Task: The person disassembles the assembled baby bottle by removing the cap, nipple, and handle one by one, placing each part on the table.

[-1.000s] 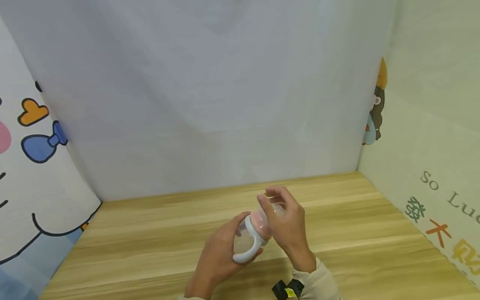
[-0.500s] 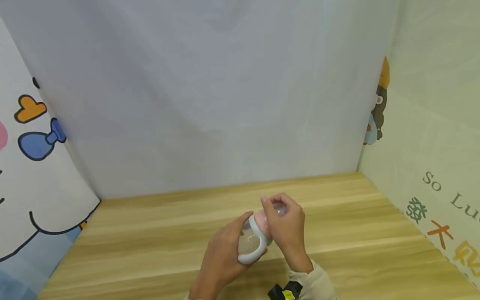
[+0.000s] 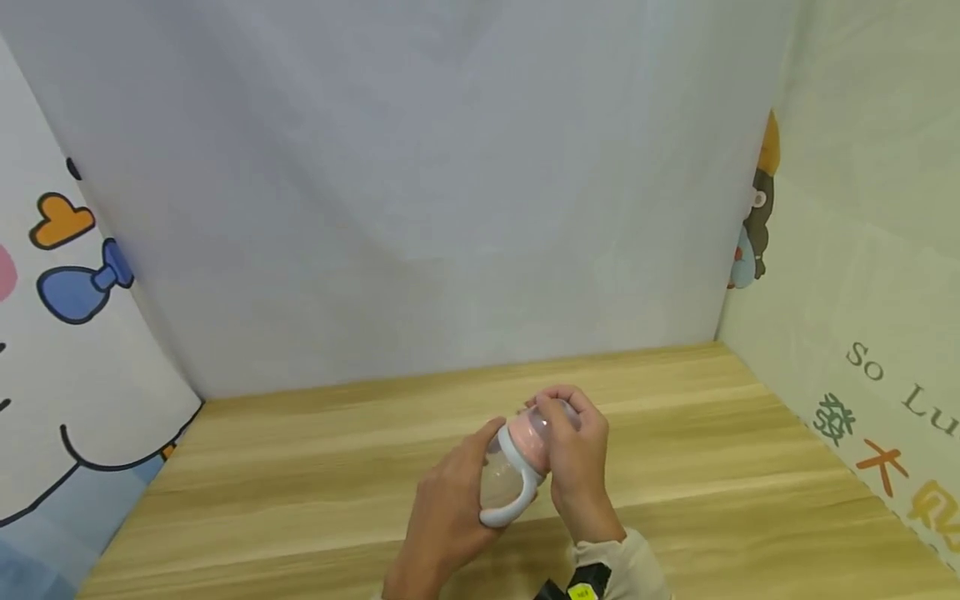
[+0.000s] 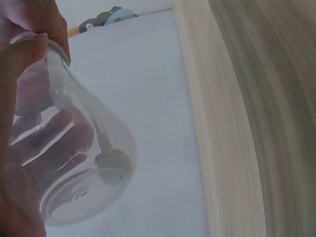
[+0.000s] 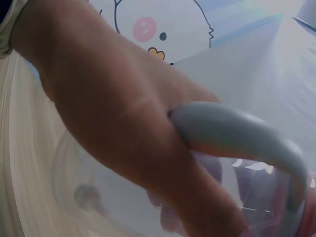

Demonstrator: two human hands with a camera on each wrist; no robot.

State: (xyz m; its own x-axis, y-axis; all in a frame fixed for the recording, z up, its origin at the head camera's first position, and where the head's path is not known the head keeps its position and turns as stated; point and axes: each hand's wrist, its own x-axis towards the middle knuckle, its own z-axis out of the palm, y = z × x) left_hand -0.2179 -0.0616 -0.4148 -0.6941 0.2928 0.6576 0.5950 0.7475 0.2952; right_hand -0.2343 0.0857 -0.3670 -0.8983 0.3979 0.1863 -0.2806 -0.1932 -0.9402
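Observation:
A clear baby bottle (image 3: 498, 479) with a pink collar (image 3: 529, 442) and a pale grey handle (image 3: 504, 512) is held tilted above the table, its top toward the upper right. My left hand (image 3: 448, 504) grips the body from the left, as the right wrist view also shows beside the handle (image 5: 242, 129). My right hand (image 3: 579, 454) curls its fingers and thumb around the clear cap (image 3: 564, 410) at the top end. Through the bottle's wall (image 4: 116, 128) in the left wrist view, a straw with a weighted end (image 4: 113, 160) shows inside.
A wood-grain table (image 3: 300, 483) lies under both hands. A plain pale cloth (image 3: 420, 208) hangs behind it. Printed panels with cartoon figures (image 3: 75, 292) and lettering (image 3: 862, 362) stand at the left and right.
The bottle has shifted slightly to the right with my left hand. My right hand's thumb and fingers have moved about the top, now lying closer over the cap.

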